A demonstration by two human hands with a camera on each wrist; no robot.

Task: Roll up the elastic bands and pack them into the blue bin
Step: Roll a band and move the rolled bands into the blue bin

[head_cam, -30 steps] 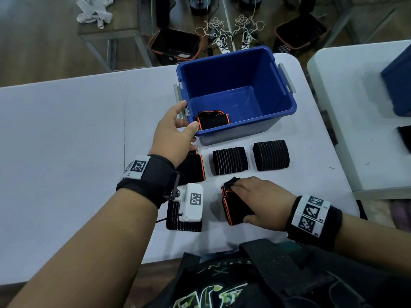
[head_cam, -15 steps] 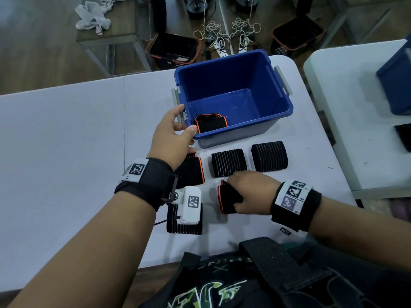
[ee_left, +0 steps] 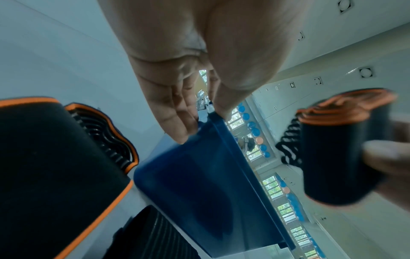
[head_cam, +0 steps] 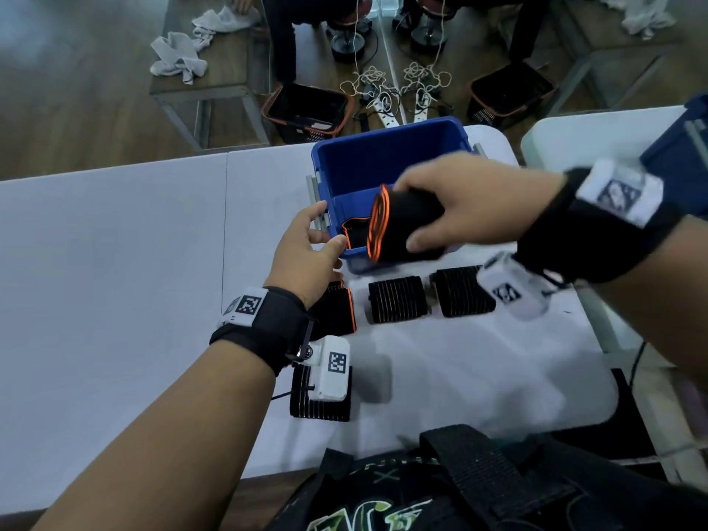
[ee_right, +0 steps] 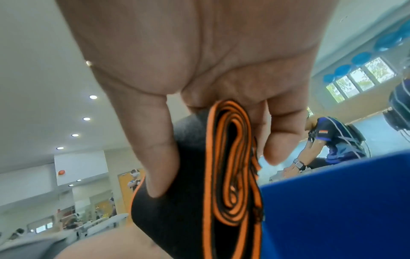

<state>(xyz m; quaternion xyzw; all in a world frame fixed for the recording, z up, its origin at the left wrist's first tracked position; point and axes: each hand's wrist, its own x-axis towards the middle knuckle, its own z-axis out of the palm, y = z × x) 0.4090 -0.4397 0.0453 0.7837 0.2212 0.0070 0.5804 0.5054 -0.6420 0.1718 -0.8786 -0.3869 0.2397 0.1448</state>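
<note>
The blue bin stands at the table's far side, with one rolled black band with orange edges in its near left corner. My right hand grips another rolled black-and-orange band over the bin's near wall, spiral end facing left; the right wrist view shows the roll pinched between thumb and fingers beside the bin. My left hand pinches the bin's near left corner. A black-and-orange band and three ribbed black bands lie on the table.
A second white table with another blue bin stands to the right. Black baskets and tangled cables lie on the floor behind. A black bag hangs at the table's near edge.
My right hand lifted the rolled band off the table and carried it up and forward over the bin's near wall. My left hand stayed on the bin's corner.
</note>
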